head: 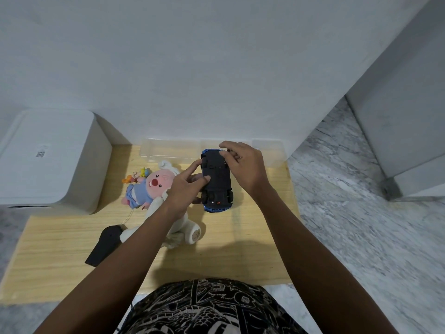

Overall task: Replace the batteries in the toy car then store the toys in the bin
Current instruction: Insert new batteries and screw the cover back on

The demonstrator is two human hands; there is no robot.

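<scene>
Light wood surface (252, 237) sitting on a marble floor (361, 225). On it: clear plastic bin (168, 150) at the back, pink plush (149, 186), white plush (185, 227), black remote (103, 244).

Pale wall (216, 68), grey marble floor (349, 213), low wooden table (60, 249)

one head-worn view looks steeply down, close over the table (252, 237).
</scene>
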